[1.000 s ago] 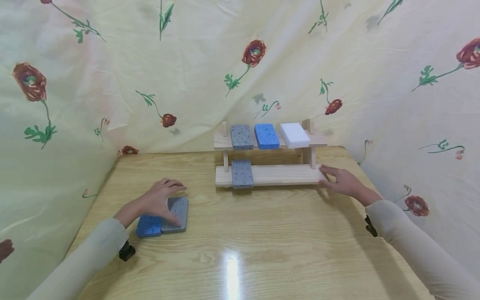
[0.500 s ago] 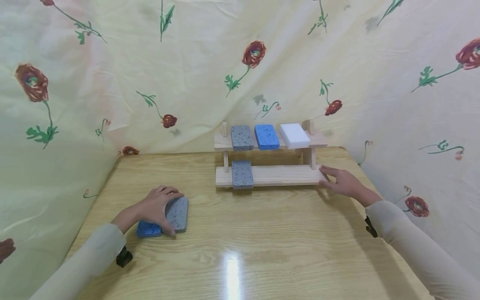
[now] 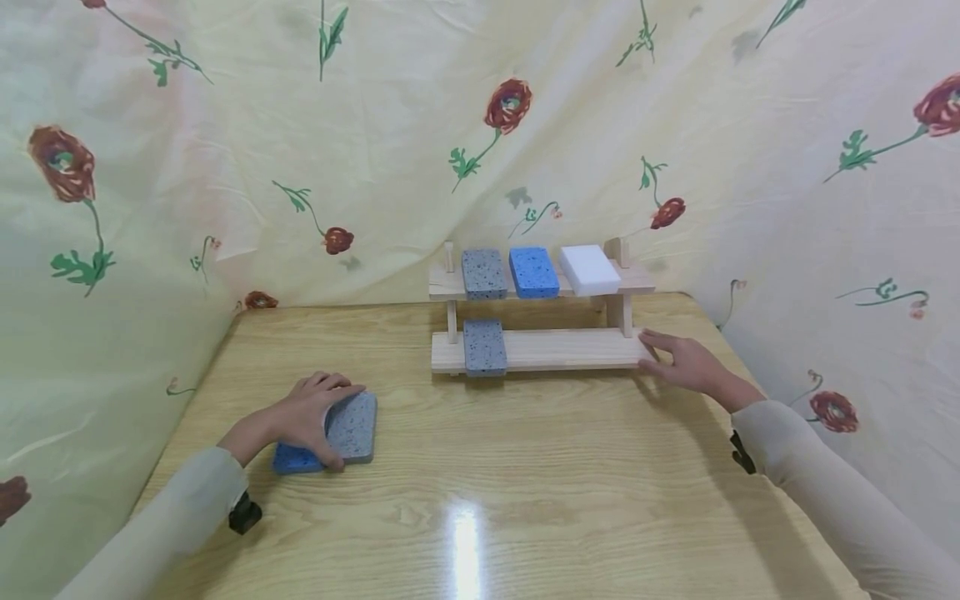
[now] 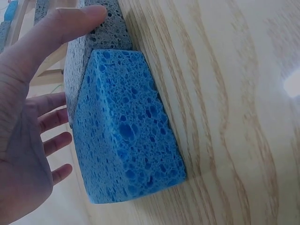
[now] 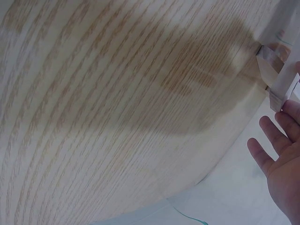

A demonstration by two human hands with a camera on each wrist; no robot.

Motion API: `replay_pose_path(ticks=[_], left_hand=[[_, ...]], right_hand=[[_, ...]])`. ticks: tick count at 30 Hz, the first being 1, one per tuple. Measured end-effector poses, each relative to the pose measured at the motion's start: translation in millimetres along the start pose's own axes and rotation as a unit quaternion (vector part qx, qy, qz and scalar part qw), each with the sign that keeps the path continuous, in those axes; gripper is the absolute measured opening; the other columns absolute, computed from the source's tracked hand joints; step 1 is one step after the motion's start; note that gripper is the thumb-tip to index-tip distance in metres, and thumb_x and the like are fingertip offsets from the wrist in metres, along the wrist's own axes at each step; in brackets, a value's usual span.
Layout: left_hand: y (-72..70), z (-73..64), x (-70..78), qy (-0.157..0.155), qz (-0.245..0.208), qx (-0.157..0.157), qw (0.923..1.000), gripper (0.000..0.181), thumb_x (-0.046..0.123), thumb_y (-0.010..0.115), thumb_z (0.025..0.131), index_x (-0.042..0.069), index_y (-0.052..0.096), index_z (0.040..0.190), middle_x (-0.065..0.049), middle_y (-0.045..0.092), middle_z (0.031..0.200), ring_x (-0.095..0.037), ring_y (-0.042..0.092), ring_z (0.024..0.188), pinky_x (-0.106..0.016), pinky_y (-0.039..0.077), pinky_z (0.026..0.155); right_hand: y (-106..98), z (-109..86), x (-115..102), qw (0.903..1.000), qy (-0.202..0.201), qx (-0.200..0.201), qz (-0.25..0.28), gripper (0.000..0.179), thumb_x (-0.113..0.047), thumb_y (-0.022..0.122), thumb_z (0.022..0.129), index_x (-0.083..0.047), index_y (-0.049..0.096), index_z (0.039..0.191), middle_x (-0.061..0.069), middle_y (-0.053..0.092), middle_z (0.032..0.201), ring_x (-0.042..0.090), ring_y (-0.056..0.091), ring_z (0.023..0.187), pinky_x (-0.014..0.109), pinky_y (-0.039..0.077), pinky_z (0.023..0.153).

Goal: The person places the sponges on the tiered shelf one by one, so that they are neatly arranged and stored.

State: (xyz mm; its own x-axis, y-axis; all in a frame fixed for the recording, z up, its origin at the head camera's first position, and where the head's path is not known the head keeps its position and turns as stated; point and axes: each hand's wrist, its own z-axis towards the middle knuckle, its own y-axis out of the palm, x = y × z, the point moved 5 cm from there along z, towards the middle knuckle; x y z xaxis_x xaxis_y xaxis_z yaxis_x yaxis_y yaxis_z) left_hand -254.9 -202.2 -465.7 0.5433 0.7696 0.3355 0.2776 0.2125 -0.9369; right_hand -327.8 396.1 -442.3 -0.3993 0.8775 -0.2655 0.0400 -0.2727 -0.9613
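Observation:
On the left of the table, a grey sponge lies beside a blue sponge, and the two touch. My left hand spans the grey sponge, thumb by its near edge and fingers by its far edge. Thumb and fingers look spread in the left wrist view, where the blue sponge is closest; firm contact cannot be made out. My right hand touches the right end of a two-tier wooden shelf with fairly straight fingers. Fingertips meet the shelf end in the right wrist view.
On the upper tier sit a grey sponge, a blue sponge and a white sponge. The lower tier carries a grey sponge at its left. Flowered cloth hangs behind and around the table.
My left hand has moved slightly left and toward the near side, its thumb going from over the grey sponge to its near edge. Sponges and right hand stay put.

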Motion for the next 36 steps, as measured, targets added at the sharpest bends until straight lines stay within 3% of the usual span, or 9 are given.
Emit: replay_pose_path(ticks=[4,12,19,21,24,27,34,36], left_hand=[[0.5,1.3,-2.0,-0.006,-0.005,0.005,1.0,0.116,0.059,0.09,0.06,0.005,0.045,0.152,-0.018,0.05,0.143,-0.042,0.04,0.13,-0.07,0.03,0.107],[0.3,4.1,-4.5,-0.003,-0.002,0.021,0.9998,0.113,0.061,0.09,0.06,0.006,0.049,0.15,-0.019,0.053,0.144,-0.042,0.042,0.131,-0.07,0.031,0.107],[-1.4,4.7,-5.0,0.002,0.004,0.028,0.9996,0.11,0.062,0.09,0.061,0.008,0.051,0.149,-0.017,0.055,0.145,-0.04,0.043,0.13,-0.069,0.032,0.106],[-1.2,5.4,-5.1,0.002,0.003,0.028,0.9996,0.11,0.061,0.089,0.062,0.008,0.051,0.149,-0.017,0.055,0.145,-0.04,0.043,0.13,-0.069,0.031,0.107],[-0.5,7.7,-4.9,0.003,0.005,0.026,0.9997,0.109,0.062,0.089,0.063,0.009,0.051,0.15,-0.017,0.054,0.146,-0.04,0.042,0.131,-0.069,0.031,0.107],[0.1,10.0,-4.2,0.002,0.007,0.022,0.9997,0.109,0.062,0.088,0.064,0.01,0.05,0.151,-0.016,0.053,0.147,-0.04,0.041,0.132,-0.069,0.03,0.108],[-2.6,15.8,0.8,0.006,0.005,0.025,0.9997,0.107,0.06,0.088,0.065,0.009,0.049,0.151,-0.016,0.053,0.148,-0.04,0.041,0.132,-0.068,0.032,0.107],[-4.1,17.2,2.3,0.007,0.005,0.026,0.9996,0.107,0.059,0.088,0.066,0.008,0.049,0.151,-0.017,0.052,0.148,-0.04,0.042,0.132,-0.068,0.033,0.107]], right_hand=[[-1,-0.1,0,1.0,0.003,-0.003,-0.005,0.064,-0.034,0.063,0.1,0.009,0.048,0.145,0.028,0.046,0.152,0.013,0.053,0.066,0.05,0.047,0.088],[-1,-0.9,-2,1.0,-0.002,0.001,0.001,0.064,-0.033,0.064,0.1,0.009,0.049,0.145,0.028,0.046,0.152,0.008,0.034,0.047,0.045,0.045,0.082],[0,-1.0,0,1.0,0.0,0.001,-0.001,0.064,-0.033,0.064,0.1,0.009,0.049,0.145,0.028,0.046,0.152,0.009,0.043,0.054,0.047,0.047,0.085],[0,-1.1,1,1.0,0.002,-0.002,0.001,0.065,-0.034,0.064,0.1,0.009,0.048,0.146,0.028,0.045,0.153,0.014,0.044,0.052,0.048,0.046,0.085],[0,-1.4,1,1.0,0.001,-0.001,-0.004,0.065,-0.034,0.064,0.1,0.01,0.048,0.145,0.029,0.045,0.152,0.025,0.062,0.067,0.052,0.049,0.09],[0,-1.7,1,1.0,0.006,-0.004,0.001,0.066,-0.034,0.064,0.1,0.01,0.047,0.146,0.029,0.044,0.153,0.032,0.065,0.076,0.054,0.048,0.092],[0,-1.4,0,0.9999,0.009,-0.007,0.003,0.066,-0.036,0.063,0.1,0.009,0.047,0.146,0.028,0.044,0.153,0.021,0.063,0.079,0.053,0.048,0.092],[0,-1.0,2,0.9999,0.01,-0.008,0.004,0.066,-0.036,0.063,0.1,0.009,0.047,0.146,0.028,0.044,0.153,0.018,0.059,0.072,0.051,0.047,0.09]])
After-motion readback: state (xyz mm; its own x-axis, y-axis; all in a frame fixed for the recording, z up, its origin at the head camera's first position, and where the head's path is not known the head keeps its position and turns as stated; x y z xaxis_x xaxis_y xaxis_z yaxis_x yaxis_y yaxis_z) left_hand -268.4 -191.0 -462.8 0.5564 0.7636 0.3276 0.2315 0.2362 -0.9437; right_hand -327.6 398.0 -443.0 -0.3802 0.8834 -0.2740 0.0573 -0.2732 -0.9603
